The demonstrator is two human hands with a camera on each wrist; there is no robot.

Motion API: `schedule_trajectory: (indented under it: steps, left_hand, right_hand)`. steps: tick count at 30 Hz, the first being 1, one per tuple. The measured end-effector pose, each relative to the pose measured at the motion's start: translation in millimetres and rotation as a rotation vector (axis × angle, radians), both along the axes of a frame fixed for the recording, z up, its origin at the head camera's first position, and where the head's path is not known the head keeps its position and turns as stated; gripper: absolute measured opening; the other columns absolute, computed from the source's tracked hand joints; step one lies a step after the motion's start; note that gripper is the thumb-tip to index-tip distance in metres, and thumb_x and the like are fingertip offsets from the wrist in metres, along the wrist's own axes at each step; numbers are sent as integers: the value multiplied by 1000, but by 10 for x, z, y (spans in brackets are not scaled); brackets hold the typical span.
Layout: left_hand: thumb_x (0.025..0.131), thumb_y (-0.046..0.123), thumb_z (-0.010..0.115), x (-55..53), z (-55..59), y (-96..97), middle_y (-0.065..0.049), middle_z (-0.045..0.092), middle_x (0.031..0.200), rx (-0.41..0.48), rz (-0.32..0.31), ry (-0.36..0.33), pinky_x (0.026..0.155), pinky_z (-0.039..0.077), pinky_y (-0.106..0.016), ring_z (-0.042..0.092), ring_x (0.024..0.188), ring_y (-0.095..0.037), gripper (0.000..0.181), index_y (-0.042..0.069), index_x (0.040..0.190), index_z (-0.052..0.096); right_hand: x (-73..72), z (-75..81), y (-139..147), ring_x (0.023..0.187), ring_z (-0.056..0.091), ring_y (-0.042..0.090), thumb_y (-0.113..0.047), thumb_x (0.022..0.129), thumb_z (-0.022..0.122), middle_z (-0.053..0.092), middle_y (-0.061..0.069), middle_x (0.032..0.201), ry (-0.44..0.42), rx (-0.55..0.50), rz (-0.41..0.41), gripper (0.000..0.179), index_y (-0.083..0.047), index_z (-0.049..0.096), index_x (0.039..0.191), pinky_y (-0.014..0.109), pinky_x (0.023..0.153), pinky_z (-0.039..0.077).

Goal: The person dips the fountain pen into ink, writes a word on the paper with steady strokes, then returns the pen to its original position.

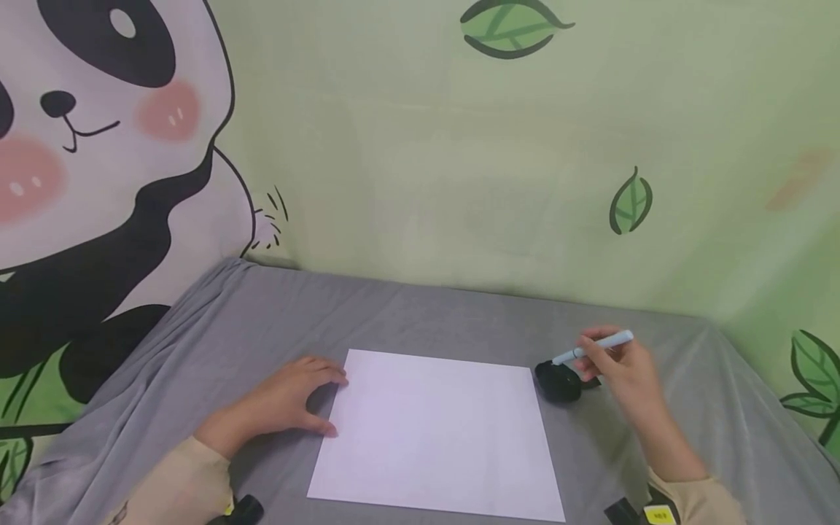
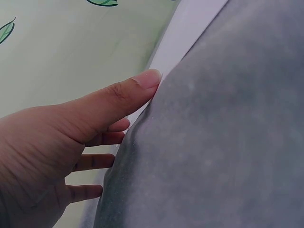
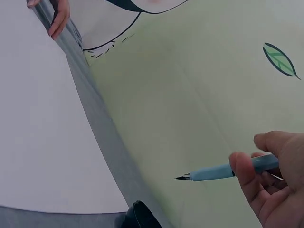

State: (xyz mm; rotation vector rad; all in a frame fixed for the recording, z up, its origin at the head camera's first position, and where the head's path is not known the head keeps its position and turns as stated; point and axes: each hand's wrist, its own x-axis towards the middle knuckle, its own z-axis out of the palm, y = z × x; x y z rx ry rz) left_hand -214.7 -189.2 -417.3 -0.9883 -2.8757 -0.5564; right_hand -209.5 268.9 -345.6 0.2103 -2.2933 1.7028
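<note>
My right hand (image 1: 620,368) pinches a light blue fountain pen (image 1: 593,346) between thumb and fingers. The pen's bare dark nib (image 3: 182,178) shows in the right wrist view, pointing left. In the head view its lower end overlaps a rounded black object (image 1: 558,383), which appears as a dark cup-like shape (image 3: 138,217) in the right wrist view. A blank white sheet of paper (image 1: 433,437) lies in front of me. My left hand (image 1: 289,397) rests at its left edge, thumb and fingers spread, with the thumb tip on the paper's margin.
A grey cloth (image 1: 407,310) covers the table and hangs in folds at both sides. Behind it rises a pale green wall (image 1: 420,168) printed with a panda (image 1: 184,211) and leaves. A small dark piece (image 1: 590,383) lies beside the black object, partly behind my right hand.
</note>
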Motion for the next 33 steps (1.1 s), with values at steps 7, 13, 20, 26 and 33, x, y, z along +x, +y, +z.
schedule_trajectory:
  steps: [7, 13, 20, 26, 33]
  left_hand:
    - [67, 50, 82, 3, 1, -1, -5, 62, 124, 6, 3, -8, 100, 43, -51, 54, 120, -30, 66, 11, 116, 64]
    - [67, 52, 81, 13, 14, 1, -6, 63, 122, 11, -11, 23, 98, 44, -51, 55, 118, -30, 66, 10, 115, 64]
    - [66, 52, 81, 6, -2, -15, -5, 63, 121, 13, -16, 36, 98, 44, -50, 55, 116, -29, 65, 11, 114, 64]
    - [67, 51, 81, 12, -14, -20, -5, 63, 122, 8, -10, 30, 99, 44, -49, 55, 118, -29, 65, 11, 115, 64]
    - [67, 52, 81, 7, -3, -15, -6, 62, 123, 0, -6, 23, 100, 43, -50, 54, 119, -30, 66, 10, 115, 64]
  right_hand:
    - [36, 32, -98, 53, 59, 4, -13, 92, 63, 68, -8, 62, -18, 31, -4, 10, -19, 70, 94, 18, 49, 49]
    - [42, 50, -194, 61, 65, 5, -14, 94, 61, 74, -10, 80, -18, -41, 57, 16, -7, 71, 104, 20, 51, 51]
    - [20, 53, -348, 62, 65, 4, -13, 96, 57, 72, -9, 77, 3, -85, 100, 15, -10, 71, 99, 19, 53, 52]
    - [-15, 0, -465, 69, 70, 5, -7, 99, 49, 73, -9, 88, 56, -149, 212, 19, 1, 67, 101, 22, 65, 57]
    - [-34, -29, -583, 76, 72, 3, -13, 100, 48, 71, -11, 87, -20, -98, 243, 40, 25, 51, 112, 20, 75, 56]
